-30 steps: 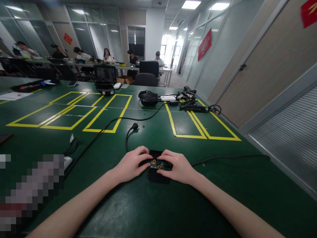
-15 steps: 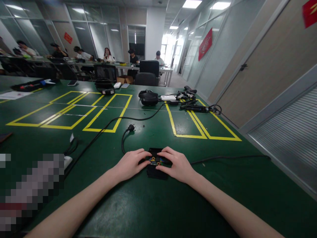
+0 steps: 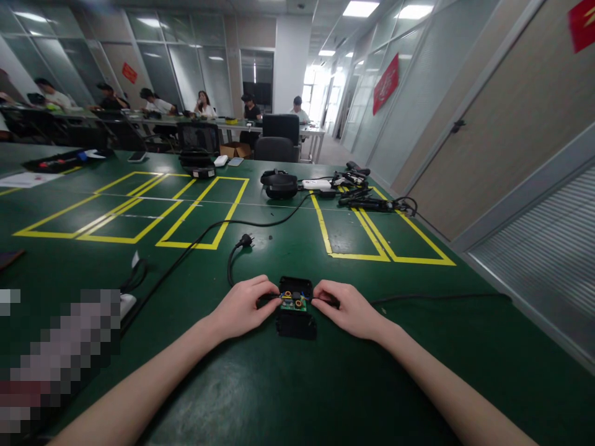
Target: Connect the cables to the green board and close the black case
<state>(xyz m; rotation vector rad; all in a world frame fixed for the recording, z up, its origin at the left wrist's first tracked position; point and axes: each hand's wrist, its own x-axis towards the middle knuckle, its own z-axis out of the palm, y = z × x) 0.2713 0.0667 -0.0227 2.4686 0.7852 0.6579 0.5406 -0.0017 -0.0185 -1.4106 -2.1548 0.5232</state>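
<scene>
Head view: a small green circuit board with two copper-coloured coils sits on the near part of the green bench. Just beyond it is a black casing half, and on its near side lies a flat black casing piece. The left hand curls in at the board's left edge, thumb and forefinger close together; what, if anything, they pinch is too small to tell. The right hand mirrors it by the right edge, fingers bent and thumb drawn near them, and I cannot tell whether they grip anything. A black cord runs along the bench from behind the right hand off to the right. Beyond the left hand, a black cable bends up to a plug lying on the bench. Farther back are yellow tape outlines, a black headset with a white object beside it, and a jumble of dark gear to the right
</scene>
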